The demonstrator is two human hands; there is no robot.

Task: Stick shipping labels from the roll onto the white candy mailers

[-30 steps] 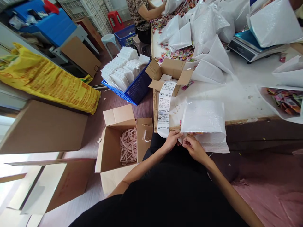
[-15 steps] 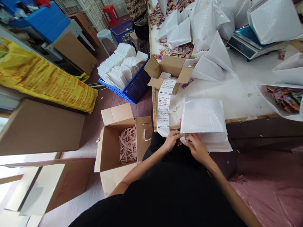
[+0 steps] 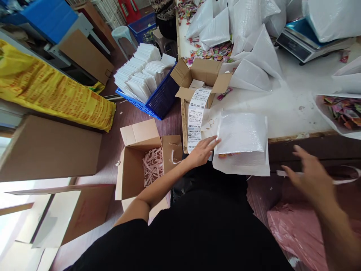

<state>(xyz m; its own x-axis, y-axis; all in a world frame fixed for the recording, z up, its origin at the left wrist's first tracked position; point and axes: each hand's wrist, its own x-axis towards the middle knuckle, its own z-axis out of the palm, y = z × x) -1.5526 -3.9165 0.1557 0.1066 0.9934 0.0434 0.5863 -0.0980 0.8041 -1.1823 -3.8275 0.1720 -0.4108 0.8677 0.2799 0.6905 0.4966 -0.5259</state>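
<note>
A white bubble mailer (image 3: 242,131) lies at the table's front edge, its lower flap hanging over. Small colourful packets (image 3: 228,154) show in its mouth. My left hand (image 3: 200,151) rests against the mailer's left edge with fingers stretched out, beside the label strip. Off to the right, past the mailer, my right hand (image 3: 313,177) is in the air, slightly blurred, with thumb and fingers spread. Close to it a thin whitish strip (image 3: 345,181) curls in the air; I see no closed grip on it.
A strip of printed labels (image 3: 196,113) trails from a small open carton (image 3: 207,67). A blue basket (image 3: 162,99) of white mailers and a carton with shredded paper (image 3: 134,173) stand left. Further right are a scale (image 3: 299,45) and an open mailer of packets (image 3: 324,109).
My hands were together at the flap's left corner. My right hand has swung right, and a thin strip has come off the flap's edge. My left hand's fingers have straightened against the mailer.
</note>
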